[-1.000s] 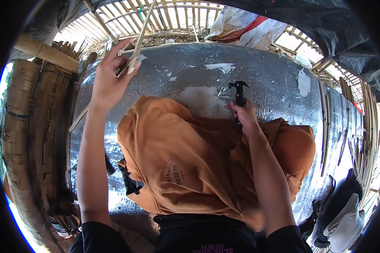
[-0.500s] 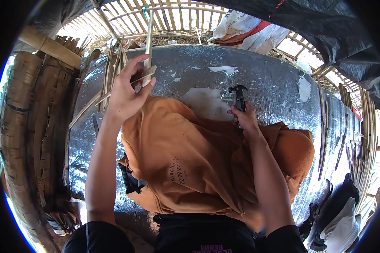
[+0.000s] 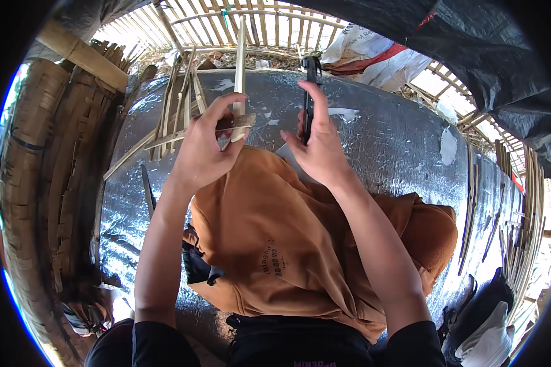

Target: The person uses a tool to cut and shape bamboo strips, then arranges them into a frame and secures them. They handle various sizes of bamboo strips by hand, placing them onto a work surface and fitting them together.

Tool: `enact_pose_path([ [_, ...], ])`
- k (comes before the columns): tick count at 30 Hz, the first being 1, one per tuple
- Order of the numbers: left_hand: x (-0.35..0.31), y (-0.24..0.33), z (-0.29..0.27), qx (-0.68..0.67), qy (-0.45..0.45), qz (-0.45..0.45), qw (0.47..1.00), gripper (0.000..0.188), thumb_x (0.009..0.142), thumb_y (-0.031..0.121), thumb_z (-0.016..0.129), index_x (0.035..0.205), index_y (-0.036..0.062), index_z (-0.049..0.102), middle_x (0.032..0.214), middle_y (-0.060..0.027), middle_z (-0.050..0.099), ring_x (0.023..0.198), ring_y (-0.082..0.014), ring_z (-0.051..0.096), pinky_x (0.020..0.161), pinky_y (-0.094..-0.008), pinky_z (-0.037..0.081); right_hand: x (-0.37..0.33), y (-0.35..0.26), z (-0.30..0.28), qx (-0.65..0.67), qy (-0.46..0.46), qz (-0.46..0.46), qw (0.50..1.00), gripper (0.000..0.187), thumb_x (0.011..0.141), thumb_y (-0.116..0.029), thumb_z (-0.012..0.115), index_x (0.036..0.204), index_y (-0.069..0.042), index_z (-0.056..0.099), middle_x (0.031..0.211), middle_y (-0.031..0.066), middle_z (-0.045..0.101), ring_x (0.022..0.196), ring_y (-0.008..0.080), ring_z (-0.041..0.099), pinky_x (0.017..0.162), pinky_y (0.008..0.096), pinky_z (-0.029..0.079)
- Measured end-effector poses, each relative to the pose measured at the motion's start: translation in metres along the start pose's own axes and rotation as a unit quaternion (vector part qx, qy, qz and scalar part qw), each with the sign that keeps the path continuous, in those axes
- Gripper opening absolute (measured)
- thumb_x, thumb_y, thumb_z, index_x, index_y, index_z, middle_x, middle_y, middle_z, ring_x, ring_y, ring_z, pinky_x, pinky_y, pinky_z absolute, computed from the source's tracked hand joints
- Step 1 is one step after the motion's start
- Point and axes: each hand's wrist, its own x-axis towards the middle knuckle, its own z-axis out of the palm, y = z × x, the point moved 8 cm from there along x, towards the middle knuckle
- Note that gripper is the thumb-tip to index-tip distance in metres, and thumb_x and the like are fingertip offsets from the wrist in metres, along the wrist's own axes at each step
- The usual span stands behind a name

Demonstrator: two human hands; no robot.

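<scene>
My left hand (image 3: 203, 148) is closed around pale bamboo strips. A long bamboo strip (image 3: 240, 67) points away from me, and a shorter flat bamboo piece (image 3: 243, 122) crosses it near its close end. To the right, my right hand (image 3: 322, 147) grips a small black claw hammer (image 3: 309, 101), held upright with its head at the top. The hammer and the strips are apart. Below both hands, an orange-brown hooded sweatshirt (image 3: 257, 214) lies spread over my lap.
A silvery foil-covered surface (image 3: 386, 140) stretches ahead of me. Several loose bamboo strips (image 3: 176, 101) lie at its left, and thin sticks (image 3: 469, 208) at its right. Rolled woven bamboo (image 3: 33, 183) stands far left. A black bag (image 3: 483, 312) sits lower right. Dark sheeting (image 3: 465, 43) hangs overhead.
My right hand has raised the hammer and brought it left and farther forward, closer to the bamboo strips. My left hand, still holding the strips, has shifted slightly right and down in view.
</scene>
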Motion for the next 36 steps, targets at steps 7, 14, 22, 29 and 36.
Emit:
enact_pose_path([
  [7, -0.007, -0.008, -0.003, -0.027, -0.024, -0.035, 0.999, 0.056, 0.078, -0.007, 0.063, 0.13, 0.0066, 0.05, 0.089, -0.0129, 0.066, 0.08, -0.0207, 0.066, 0.074, -0.033, 0.054, 0.066, -0.031, 0.058, -0.239, -0.102, -0.122, 0.958, 0.064, 0.082, -0.006, 0.074, 0.14, -0.028, 0.057, 0.121, 0.0204, 0.045, 0.114, 0.039, 0.057, 0.1, 0.0444, 0.05],
  [14, -0.021, -0.01, -0.016, -0.008, -0.036, 0.0, 0.999, 0.057, 0.07, -0.005, 0.064, 0.124, 0.0082, 0.052, 0.082, -0.0119, 0.064, 0.076, -0.0328, 0.064, 0.075, -0.038, 0.05, 0.069, -0.044, 0.099, -0.425, -0.158, -0.303, 0.838, 0.027, 0.088, -0.012, 0.063, 0.112, -0.021, 0.074, 0.128, 0.0151, 0.054, 0.114, 0.0331, 0.061, 0.101, 0.0439, 0.049],
  [22, -0.033, 0.008, -0.054, 0.152, 0.03, 0.066, 0.986, 0.061, 0.067, 0.0, 0.069, 0.125, 0.0038, 0.053, 0.103, -0.0159, 0.063, 0.103, -0.035, 0.061, 0.094, -0.0436, 0.045, 0.071, -0.042, 0.096, -0.343, -0.102, -0.251, 0.899, 0.046, 0.079, 0.0, 0.071, 0.117, -0.025, 0.069, 0.114, 0.0123, 0.061, 0.093, 0.0339, 0.069, 0.08, 0.0401, 0.058],
  [29, -0.176, -0.131, -0.053, -0.206, 0.509, -0.182, 0.816, 0.025, 0.091, -0.003, 0.058, 0.113, 0.001, 0.047, 0.098, -0.0047, 0.051, 0.082, -0.0104, 0.05, 0.075, -0.0242, 0.043, 0.079, -0.057, 0.107, -0.235, -0.099, -0.256, 0.932, 0.034, 0.081, -0.004, 0.072, 0.111, -0.019, 0.073, 0.108, 0.0133, 0.063, 0.091, 0.0313, 0.072, 0.081, 0.0408, 0.06],
  [36, -0.098, -0.168, -0.01, -0.266, 0.376, -0.223, 0.859, 0.053, 0.088, 0.004, 0.07, 0.132, 0.0012, 0.04, 0.113, -0.0096, 0.054, 0.095, -0.0149, 0.059, 0.074, -0.0273, 0.052, 0.088, -0.093, 0.092, -0.173, -0.05, -0.268, 0.946, 0.031, 0.083, -0.001, 0.066, 0.107, -0.018, 0.074, 0.093, 0.0161, 0.065, 0.073, 0.0319, 0.067, 0.072, 0.0409, 0.055],
])
